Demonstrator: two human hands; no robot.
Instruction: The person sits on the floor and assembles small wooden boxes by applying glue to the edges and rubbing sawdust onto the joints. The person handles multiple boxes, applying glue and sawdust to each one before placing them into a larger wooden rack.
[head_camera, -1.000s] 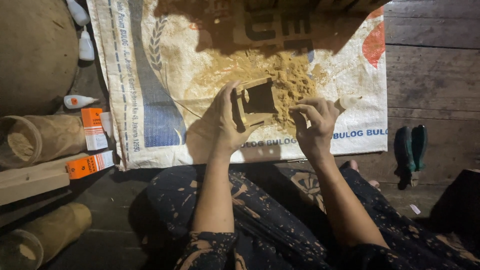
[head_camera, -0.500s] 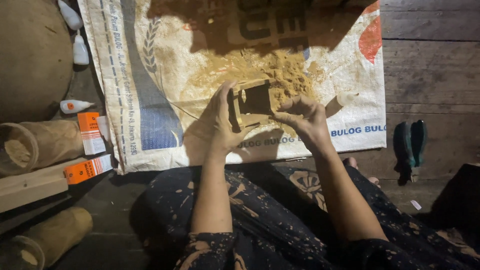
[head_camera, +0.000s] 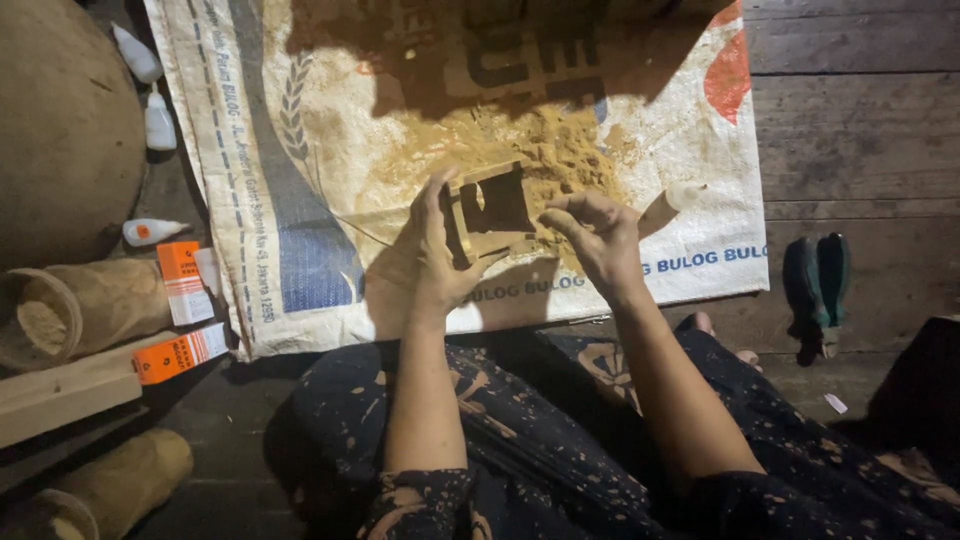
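Over the sack's (head_camera: 300, 150) sawdust heap (head_camera: 560, 150), left hand (head_camera: 430, 250) grips a small wooden box (head_camera: 490, 210); right hand (head_camera: 600, 235), fingers pinched, seems mid-way through working its edge.

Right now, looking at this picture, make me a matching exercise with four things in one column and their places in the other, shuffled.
Things:
1. small wooden box
2. orange cartons
3. dark green tool
4. sawdust pile

Places:
A. on the floorboards, far right
B. on the woven sack, beyond the hands
C. left of the sack, by a plank
D. in the left hand

Pairs: 1-D, 2-C, 3-A, 4-B
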